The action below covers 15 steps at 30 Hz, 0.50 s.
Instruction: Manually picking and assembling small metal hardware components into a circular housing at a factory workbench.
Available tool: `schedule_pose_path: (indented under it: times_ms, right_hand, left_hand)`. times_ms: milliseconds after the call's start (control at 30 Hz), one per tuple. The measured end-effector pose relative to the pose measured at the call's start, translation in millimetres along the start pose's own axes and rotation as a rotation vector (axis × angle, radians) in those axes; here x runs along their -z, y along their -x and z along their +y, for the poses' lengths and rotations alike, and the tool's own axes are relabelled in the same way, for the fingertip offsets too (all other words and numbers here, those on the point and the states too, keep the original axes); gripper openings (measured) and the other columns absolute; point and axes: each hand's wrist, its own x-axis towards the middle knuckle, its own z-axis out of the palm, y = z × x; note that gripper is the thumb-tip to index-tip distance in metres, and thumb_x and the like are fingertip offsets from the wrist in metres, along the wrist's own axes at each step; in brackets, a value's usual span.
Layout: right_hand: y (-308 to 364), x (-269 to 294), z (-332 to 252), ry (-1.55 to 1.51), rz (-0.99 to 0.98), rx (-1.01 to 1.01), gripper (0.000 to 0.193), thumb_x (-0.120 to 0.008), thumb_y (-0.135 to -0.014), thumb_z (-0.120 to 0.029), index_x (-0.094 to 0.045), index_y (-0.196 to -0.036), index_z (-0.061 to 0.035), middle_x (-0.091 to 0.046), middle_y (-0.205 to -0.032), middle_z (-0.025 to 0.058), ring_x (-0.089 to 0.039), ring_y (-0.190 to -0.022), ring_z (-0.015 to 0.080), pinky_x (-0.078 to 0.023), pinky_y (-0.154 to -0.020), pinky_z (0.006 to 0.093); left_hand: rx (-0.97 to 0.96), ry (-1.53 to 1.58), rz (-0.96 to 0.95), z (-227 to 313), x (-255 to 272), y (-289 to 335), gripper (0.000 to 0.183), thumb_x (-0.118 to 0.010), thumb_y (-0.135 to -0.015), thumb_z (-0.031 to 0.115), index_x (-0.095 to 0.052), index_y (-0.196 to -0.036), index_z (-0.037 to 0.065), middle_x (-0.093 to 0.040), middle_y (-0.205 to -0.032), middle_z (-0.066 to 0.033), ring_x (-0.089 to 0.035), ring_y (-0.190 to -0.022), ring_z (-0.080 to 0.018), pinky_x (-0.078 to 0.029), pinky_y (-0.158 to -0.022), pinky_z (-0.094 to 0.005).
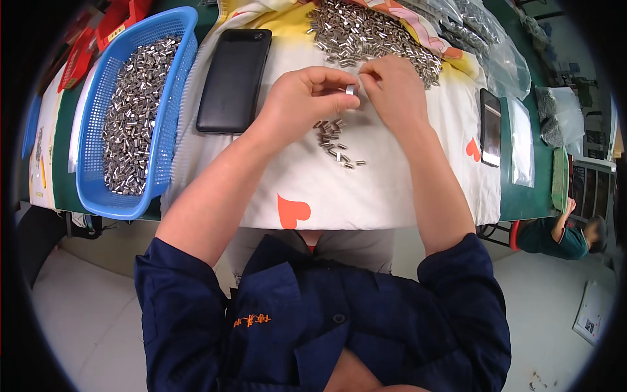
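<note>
My left hand (302, 99) pinches a small shiny metal cylinder (351, 89) between thumb and fingertips. Just to its right, my right hand (400, 91) is closed with thumb and index finger together; whatever it may hold is hidden. Both hands hover over a white cloth (392, 189) printed with red hearts. Beyond them lies a big heap of short metal cylinders (356, 32), partly behind my right hand. A smaller scatter of loose cylinders (330, 138) lies on the cloth below my left hand, toward me.
At left stands a blue perforated basket (168, 124) filled with metal cylinders. A black rectangular device (233, 81) lies beside it. On the right are a phone (490, 127) and clear plastic bags (513, 68) of parts. Red bins (78, 59) sit far left; another person (552, 236) is at far right.
</note>
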Motion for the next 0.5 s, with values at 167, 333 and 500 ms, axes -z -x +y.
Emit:
schedule_pose_path:
  times_ms: [167, 333, 500]
  right_hand:
    - [5, 27, -18, -0.732, -0.119, -0.325, 0.007, -0.061, -0.072, -0.007, -0.062, -0.078, -0.0034, -0.060, -0.071, 0.0028, -0.055, -0.069, 0.0126, -0.044, -0.064, 0.0258]
    - [6, 30, -23, -0.757, -0.169, -0.207, 0.005, -0.060, -0.073, -0.005, -0.061, -0.077, -0.0021, -0.060, -0.072, 0.0004, -0.054, -0.068, 0.0086, -0.044, -0.063, 0.0230]
    - [8, 33, -28, -0.579, -0.113, -0.131, 0.005, -0.060, -0.070, -0.004, -0.060, -0.075, -0.0021, -0.059, -0.070, 0.0043, -0.056, -0.066, 0.0145, -0.045, -0.062, 0.0253]
  left_hand:
    - [-0.003, 0.256, 0.087, 1, 3, -2, 0.026, -0.065, -0.076, 0.008, -0.058, -0.101, 0.001, -0.062, -0.088, -0.0040, -0.057, -0.078, -0.0080, -0.046, -0.069, -0.0200]
    - [-0.007, 0.239, 0.053, 1, 5, -2, 0.026, -0.064, -0.077, 0.007, -0.058, -0.101, 0.000, -0.062, -0.089, -0.0046, -0.057, -0.080, -0.0083, -0.046, -0.071, -0.0203]
    - [0.017, 0.174, 0.052, 3, 2, 0, 0.024, -0.063, -0.077, 0.006, -0.058, -0.100, 0.000, -0.063, -0.088, -0.0049, -0.058, -0.079, -0.0088, -0.047, -0.070, -0.0208]
